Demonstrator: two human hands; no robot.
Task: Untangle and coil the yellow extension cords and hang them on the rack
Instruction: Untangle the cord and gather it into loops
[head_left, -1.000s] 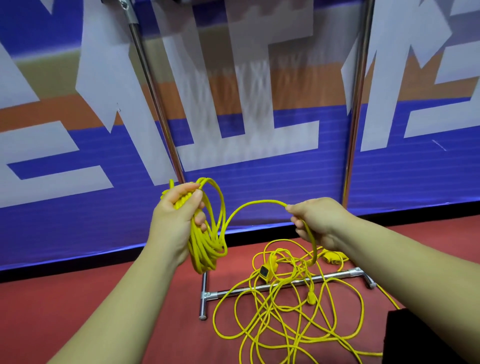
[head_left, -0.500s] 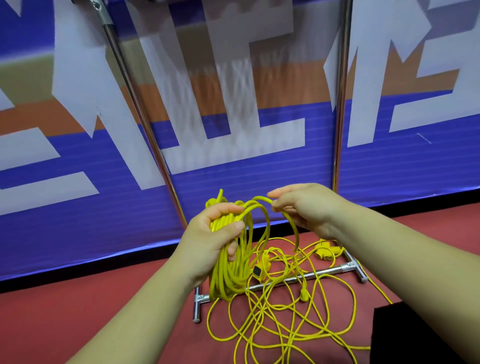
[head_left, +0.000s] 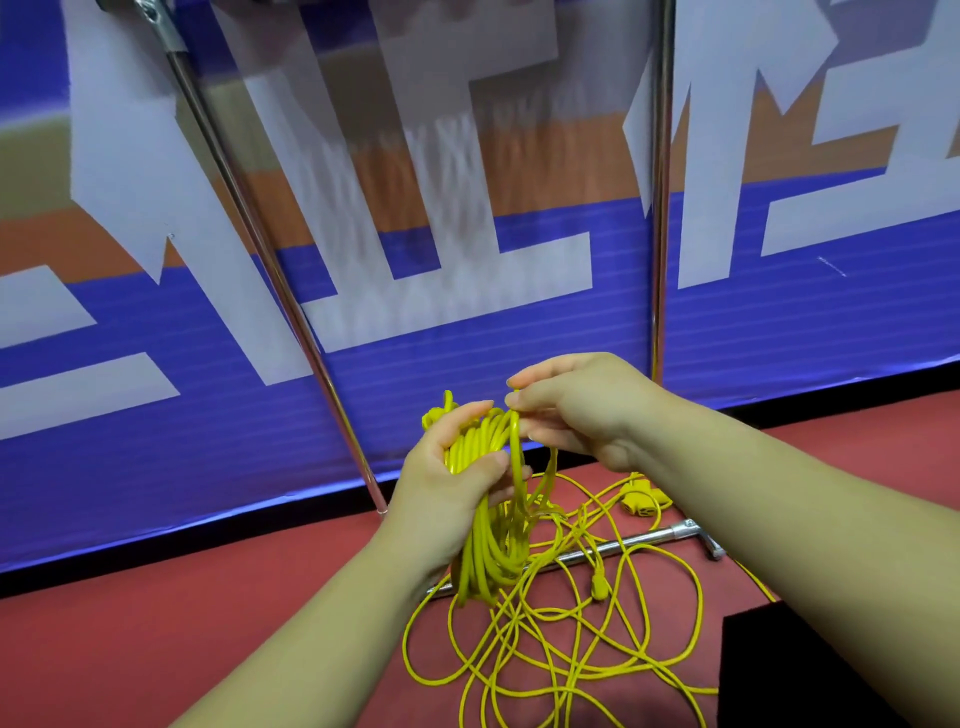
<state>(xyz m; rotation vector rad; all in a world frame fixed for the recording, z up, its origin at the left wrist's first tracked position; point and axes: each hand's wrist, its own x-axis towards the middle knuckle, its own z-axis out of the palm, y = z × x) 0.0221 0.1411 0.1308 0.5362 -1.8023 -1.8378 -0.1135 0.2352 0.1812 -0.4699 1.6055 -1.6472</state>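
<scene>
You hold the yellow coil (head_left: 488, 551) in your left hand (head_left: 447, 493), fingers curled round the top of its loops, which hang below your palm. Your right hand (head_left: 582, 415), just beside it, pinches one strand at the coil's top. The loose cord (head_left: 571, 649) lies tangled on the red floor (head_left: 208, 623), crossing the rack's base bar (head_left: 639, 540), in front of a blue banner (head_left: 156, 441).
</scene>
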